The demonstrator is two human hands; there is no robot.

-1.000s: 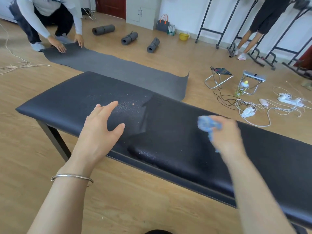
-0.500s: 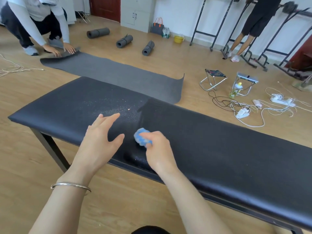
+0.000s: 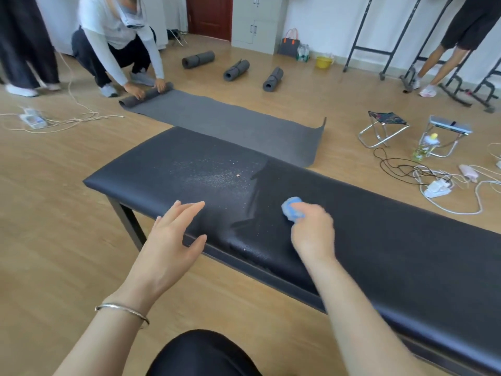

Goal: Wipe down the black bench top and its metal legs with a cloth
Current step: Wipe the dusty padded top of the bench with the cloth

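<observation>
A long black padded bench top [image 3: 379, 229] runs from the middle left to the lower right. Its left part carries pale dust specks [image 3: 208, 175] and a small crumb; the part right of them looks darker. One dark metal leg [image 3: 128, 221] shows under the left end. My right hand [image 3: 311, 232] grips a bunched blue cloth [image 3: 291, 208] and presses it on the top near the front edge. My left hand [image 3: 173, 240] hovers with fingers spread over the front edge, left of the cloth, holding nothing.
A grey mat [image 3: 230, 126] lies on the wood floor behind the bench, with a crouching person [image 3: 116, 36] rolling its far end. Rolled mats [image 3: 235, 69], two folding stools [image 3: 382, 126], cables and a power strip [image 3: 436, 185] lie beyond. My knee [image 3: 203, 354] is below.
My right hand with the cloth swept left across the bench top and has come back to the right. My left hand stayed over the front edge. The view has shifted.
</observation>
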